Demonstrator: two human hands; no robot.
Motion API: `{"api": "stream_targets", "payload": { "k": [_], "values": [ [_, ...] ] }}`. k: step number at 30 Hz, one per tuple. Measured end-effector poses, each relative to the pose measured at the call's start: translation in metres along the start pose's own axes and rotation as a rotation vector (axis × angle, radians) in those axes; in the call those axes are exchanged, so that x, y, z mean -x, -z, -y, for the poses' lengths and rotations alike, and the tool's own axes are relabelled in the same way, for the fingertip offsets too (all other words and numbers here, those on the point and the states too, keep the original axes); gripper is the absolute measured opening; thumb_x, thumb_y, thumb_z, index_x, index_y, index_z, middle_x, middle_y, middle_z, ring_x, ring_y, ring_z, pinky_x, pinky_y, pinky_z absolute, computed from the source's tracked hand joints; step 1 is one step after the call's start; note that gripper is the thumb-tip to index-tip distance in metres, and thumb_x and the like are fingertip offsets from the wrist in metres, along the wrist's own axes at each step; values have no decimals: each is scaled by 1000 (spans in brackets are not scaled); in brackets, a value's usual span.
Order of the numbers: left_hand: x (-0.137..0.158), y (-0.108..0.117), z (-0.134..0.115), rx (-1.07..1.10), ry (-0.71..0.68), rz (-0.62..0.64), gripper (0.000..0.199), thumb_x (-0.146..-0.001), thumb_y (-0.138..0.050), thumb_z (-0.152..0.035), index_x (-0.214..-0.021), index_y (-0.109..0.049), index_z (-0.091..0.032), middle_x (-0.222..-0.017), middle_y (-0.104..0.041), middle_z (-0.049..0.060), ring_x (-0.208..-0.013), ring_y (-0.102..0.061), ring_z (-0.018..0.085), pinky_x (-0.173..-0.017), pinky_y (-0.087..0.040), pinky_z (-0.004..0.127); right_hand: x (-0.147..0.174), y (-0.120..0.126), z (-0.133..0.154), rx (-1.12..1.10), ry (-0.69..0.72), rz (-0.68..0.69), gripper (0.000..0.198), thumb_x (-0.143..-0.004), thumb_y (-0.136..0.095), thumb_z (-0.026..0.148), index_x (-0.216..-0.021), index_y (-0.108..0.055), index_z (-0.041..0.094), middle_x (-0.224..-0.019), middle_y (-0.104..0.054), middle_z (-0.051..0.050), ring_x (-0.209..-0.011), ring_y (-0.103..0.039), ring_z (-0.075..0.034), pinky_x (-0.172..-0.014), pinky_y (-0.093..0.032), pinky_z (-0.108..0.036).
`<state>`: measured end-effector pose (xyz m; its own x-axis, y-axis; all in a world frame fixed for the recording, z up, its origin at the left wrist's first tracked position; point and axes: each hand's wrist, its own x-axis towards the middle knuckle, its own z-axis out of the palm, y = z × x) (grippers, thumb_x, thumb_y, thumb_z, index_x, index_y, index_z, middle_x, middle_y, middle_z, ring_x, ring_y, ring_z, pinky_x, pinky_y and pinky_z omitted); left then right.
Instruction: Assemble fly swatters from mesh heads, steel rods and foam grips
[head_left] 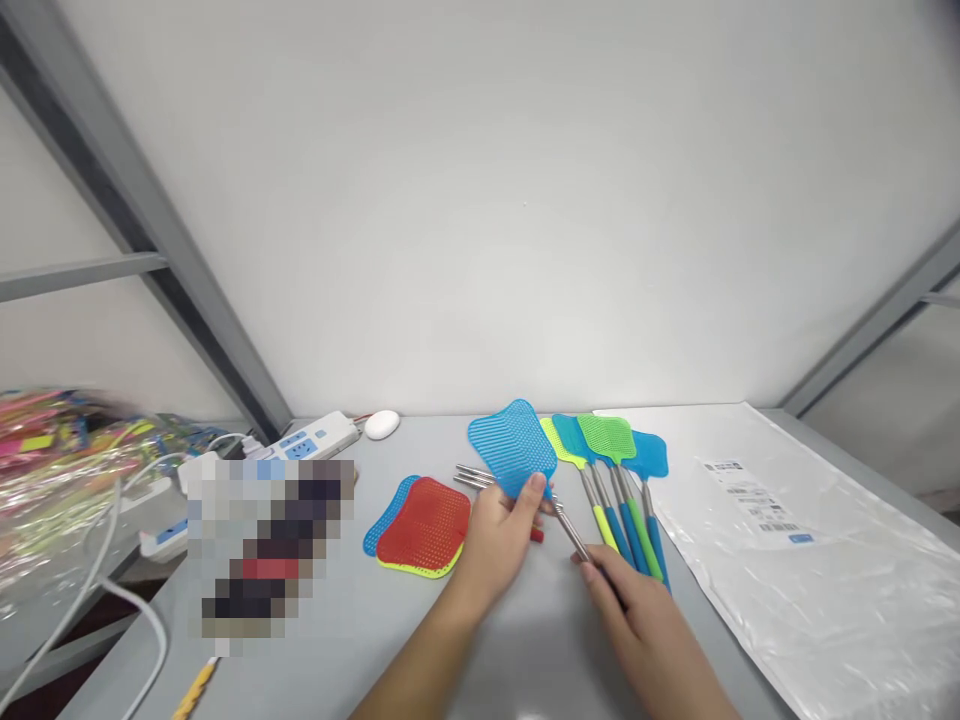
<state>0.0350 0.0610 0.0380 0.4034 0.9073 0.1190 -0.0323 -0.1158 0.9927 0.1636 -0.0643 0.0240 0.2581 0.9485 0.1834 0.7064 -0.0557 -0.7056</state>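
My left hand (504, 532) pinches the lower edge of a blue fly swatter head (516, 445), thumb on top. A thin metal rod (574, 531) runs from the head's neck down into my right hand (634, 605), whose fingers wrap its lower end and hide most of the grip. Left of my left hand, a red swatter head (424, 522) lies over a yellow-green one and a blue one (381, 520). Several metal rods (474, 476) lie partly behind my left hand. Beside my right hand lie several whole swatters, among them a green one (609, 437).
A white plastic bag with a printed label (757, 500) covers the table's right side. At the left are a power strip (307, 440), a white mouse (382, 425), a blurred-out object (277, 550) and cables. Plastic-wrapped goods (67, 490) sit beyond the left edge.
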Motion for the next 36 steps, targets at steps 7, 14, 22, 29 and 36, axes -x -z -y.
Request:
{"api": "stream_targets", "payload": {
  "k": [7,14,22,29,36],
  "values": [
    [22,-23,6,-557,-339,429,37,-97,-36,-35,-78,-63,-20,-74,-64,3,-73,-56,17,-65,-37,28,-18,63,-36,441,-444,-189,36,-94,-33,47,-94,-60,23,-72,-69,-7,-63,-65,-25,-54,-39,-29],
    [20,-21,12,-714,-446,411,38,-99,-33,-32,-65,-44,-19,-65,-54,1,-66,-49,15,-62,-32,27,-75,61,-47,570,-461,-124,35,-91,-34,32,-102,-62,15,-88,-70,-16,-79,-66,-29,-58,-38,-31],
    [15,-19,15,-715,-452,391,37,-98,-33,-30,-63,-33,-19,-62,-47,-1,-63,-45,14,-59,-29,28,-79,48,-49,590,-473,-54,36,-91,-33,29,-116,-53,12,-90,-69,-16,-81,-66,-31,-61,-39,-34],
    [16,-18,14,-674,-453,397,37,-97,-36,-29,-62,-30,-19,-59,-43,-3,-60,-41,12,-57,-28,27,-80,46,-55,608,-500,19,41,-92,-33,32,-130,-42,16,-96,-70,-16,-88,-66,-32,-68,-42,-37],
    [9,-9,-12,-698,-490,355,40,-99,-33,-32,-62,-40,-19,-60,-46,-2,-58,-45,11,-57,-32,25,-74,53,-58,631,-477,61,56,-94,-25,51,-133,-39,14,-99,-69,-17,-93,-66,-34,-72,-44,-40]
  ]
}}
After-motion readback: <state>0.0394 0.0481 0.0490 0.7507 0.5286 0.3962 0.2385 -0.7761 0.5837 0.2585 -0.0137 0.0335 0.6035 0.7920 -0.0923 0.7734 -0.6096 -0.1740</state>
